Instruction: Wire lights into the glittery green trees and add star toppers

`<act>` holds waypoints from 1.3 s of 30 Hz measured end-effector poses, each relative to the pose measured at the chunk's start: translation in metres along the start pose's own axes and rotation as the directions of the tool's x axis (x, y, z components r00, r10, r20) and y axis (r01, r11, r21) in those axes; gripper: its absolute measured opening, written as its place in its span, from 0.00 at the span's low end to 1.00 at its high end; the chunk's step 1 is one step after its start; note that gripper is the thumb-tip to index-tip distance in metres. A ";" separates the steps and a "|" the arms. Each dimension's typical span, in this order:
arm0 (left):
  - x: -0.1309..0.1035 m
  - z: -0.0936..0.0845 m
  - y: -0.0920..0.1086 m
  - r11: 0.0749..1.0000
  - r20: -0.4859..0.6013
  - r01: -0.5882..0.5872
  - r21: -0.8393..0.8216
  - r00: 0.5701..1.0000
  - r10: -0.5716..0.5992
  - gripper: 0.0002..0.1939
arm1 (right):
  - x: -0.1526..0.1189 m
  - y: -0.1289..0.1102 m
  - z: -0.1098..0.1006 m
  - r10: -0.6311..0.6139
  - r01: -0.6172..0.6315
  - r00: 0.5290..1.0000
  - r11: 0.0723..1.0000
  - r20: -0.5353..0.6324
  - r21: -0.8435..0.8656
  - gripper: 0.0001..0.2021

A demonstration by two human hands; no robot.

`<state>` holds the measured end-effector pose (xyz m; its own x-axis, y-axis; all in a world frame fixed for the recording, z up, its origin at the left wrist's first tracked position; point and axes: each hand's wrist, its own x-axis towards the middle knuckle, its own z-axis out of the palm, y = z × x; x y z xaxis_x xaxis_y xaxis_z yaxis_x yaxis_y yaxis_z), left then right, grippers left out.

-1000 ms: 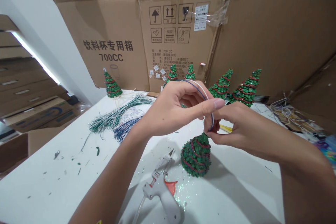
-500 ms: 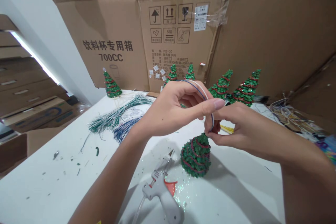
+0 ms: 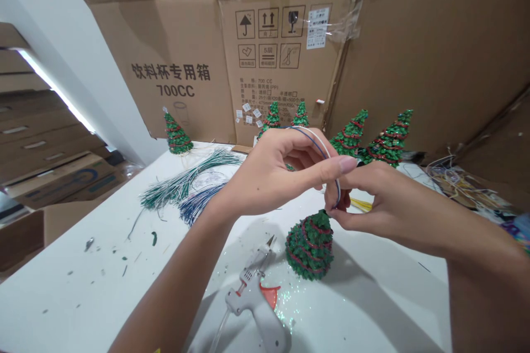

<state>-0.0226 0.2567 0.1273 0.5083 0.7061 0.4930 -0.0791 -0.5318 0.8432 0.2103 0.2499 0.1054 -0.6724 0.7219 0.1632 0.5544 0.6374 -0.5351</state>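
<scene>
A blue strand and a white strand (image 3: 318, 142) arch over the fingers of my left hand (image 3: 285, 171), which is curled closed on them. Their lower ends bend down into the pinched fingertips of my right hand (image 3: 364, 193), just right of my left thumb. Directly below my right fingertips stands a small green tree with red garland (image 3: 310, 245), its tip close to them. A grey glue gun (image 3: 254, 292) lies on the white table to the left of this tree.
Bundles of green-white wires (image 3: 186, 179) and blue wires (image 3: 199, 202) lie at the left. Several finished trees, one at the far left (image 3: 178, 133), stand along the cardboard wall (image 3: 174, 33). Yellow strands (image 3: 361, 204) are behind my right hand. Scraps and glitter dot the table (image 3: 95, 287).
My right fingertips and the strand ends have shifted very slightly to the right. Otherwise the hands and the tree look the same.
</scene>
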 end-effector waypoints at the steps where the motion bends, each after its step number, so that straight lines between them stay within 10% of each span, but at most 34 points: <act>1: 0.000 0.000 0.000 1.000 0.004 0.000 0.003 1.000 0.000 0.13 | -0.001 0.000 0.000 0.006 -0.006 1.000 1.000 -0.004 -0.011 0.07; 39: 0.000 -0.001 0.000 0.999 0.015 0.019 0.027 1.000 -0.020 0.15 | 0.001 -0.002 0.000 -0.009 0.007 1.000 0.997 -0.021 -0.073 0.07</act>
<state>-0.0236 0.2572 0.1275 0.5229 0.7093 0.4728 -0.0458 -0.5305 0.8465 0.2081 0.2497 0.1061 -0.6668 0.7217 0.1857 0.5838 0.6608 -0.4718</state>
